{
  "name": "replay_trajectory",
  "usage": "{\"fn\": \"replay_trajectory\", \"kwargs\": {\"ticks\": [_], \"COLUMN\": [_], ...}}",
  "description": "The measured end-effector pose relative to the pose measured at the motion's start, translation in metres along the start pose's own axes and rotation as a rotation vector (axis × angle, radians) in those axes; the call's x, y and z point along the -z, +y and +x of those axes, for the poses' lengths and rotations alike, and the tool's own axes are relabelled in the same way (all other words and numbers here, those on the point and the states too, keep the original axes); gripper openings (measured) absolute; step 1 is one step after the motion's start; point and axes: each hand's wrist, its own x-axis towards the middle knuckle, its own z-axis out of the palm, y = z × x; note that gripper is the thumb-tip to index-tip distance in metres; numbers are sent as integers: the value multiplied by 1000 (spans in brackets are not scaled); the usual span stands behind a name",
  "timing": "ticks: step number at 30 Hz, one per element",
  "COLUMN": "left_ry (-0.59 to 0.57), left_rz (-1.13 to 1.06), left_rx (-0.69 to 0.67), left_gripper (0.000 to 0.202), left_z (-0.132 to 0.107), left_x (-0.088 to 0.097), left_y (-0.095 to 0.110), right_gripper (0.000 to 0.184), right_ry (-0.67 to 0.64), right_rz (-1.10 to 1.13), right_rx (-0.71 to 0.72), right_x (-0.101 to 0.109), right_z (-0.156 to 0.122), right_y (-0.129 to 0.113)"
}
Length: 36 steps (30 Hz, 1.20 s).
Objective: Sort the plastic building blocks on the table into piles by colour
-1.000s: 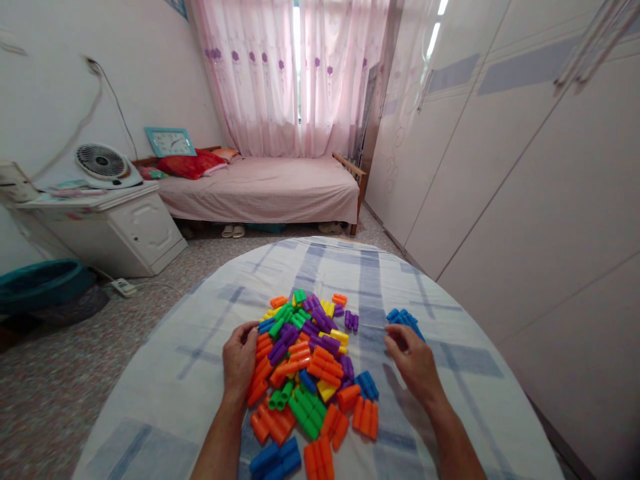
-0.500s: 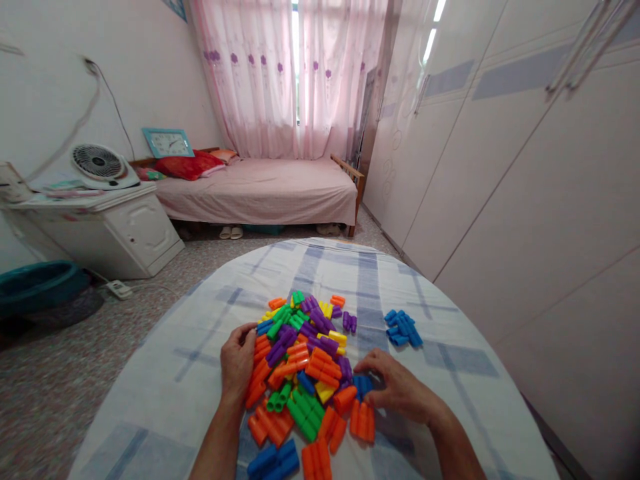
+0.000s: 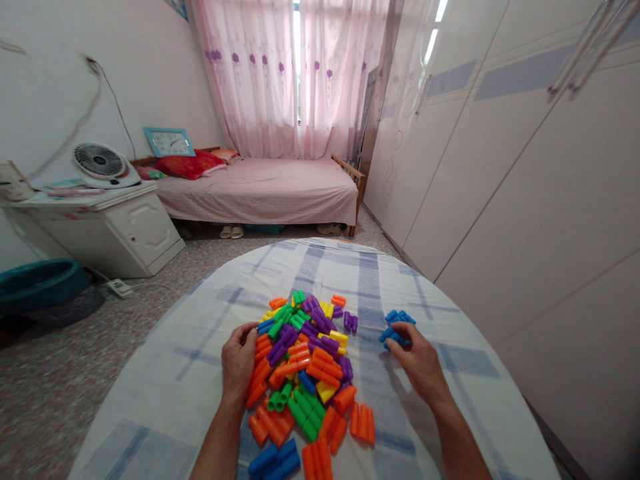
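Observation:
A heap of plastic tube-shaped building blocks (image 3: 299, 363), in orange, purple, green, yellow and blue, lies on the cloth-covered table. Against its left side rests my left hand (image 3: 239, 360), fingers curled, its tips beside a blue block (image 3: 265, 327); whatever they pinch is hidden. To the right, my right hand (image 3: 419, 363) is closed on a blue block (image 3: 393, 335), thumb and fingertips around it. That block is at the small group of blue blocks (image 3: 399, 316), which the hand partly covers.
Loose orange blocks (image 3: 363, 423) and blue blocks (image 3: 274, 460) lie at the heap's near edge. A checked cloth (image 3: 200, 413) covers the rounded table. Beyond stand a bed (image 3: 265, 190), a white cabinet (image 3: 135, 230) with a fan (image 3: 103, 163), and a tall wardrobe (image 3: 540, 220) at right.
My right hand has moved from the heap's right edge, up and right to the blue group. A blue block has left the heap's edge with it. My left hand stays put.

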Motion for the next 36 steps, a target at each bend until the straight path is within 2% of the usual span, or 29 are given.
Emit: {"fn": "replay_trajectory", "kwargs": {"ticks": [3,6,11,14,18,22,24,27,30,33,36], "left_ry": [-2,0,-4,3,7,7,10,10,16,15,20], "left_rz": [0,12,-1,-7,-1,2,-10,-26,-29,-28,-36], "left_rx": [4,-2,3,-9,-22,-16,-11,-8,-12,-5,-18], "left_gripper": [31,31,31,32,32,30,30,30,29,28,26], "left_z": [0,0,-2,-1,-1,-1,0,0,0,0,-1], "left_x": [0,0,0,0,0,-1,-2,-2,-3,-4,-4], "left_y": [-1,0,5,6,4,3,2,1,0,0,3], "right_gripper": [40,50,71,72,63,56,50,37,32,29,28], "right_ry": [268,373,337,294,255,335,316,114,-86,-206,-283], "right_rz": [-33,-58,-147,-143,-117,-190,-172,-48,45,82,53], "right_rx": [-52,-86,15,52,67,140,220,284,298,382,479], "right_x": [4,1,-19,-27,-34,-37,-38,-42,-49,-56,-66], "right_z": [7,9,9,12,18,19,18,15,11,1,-13], "right_y": [18,37,56,60,56,36,19,-15,-50,-77,-87]}}
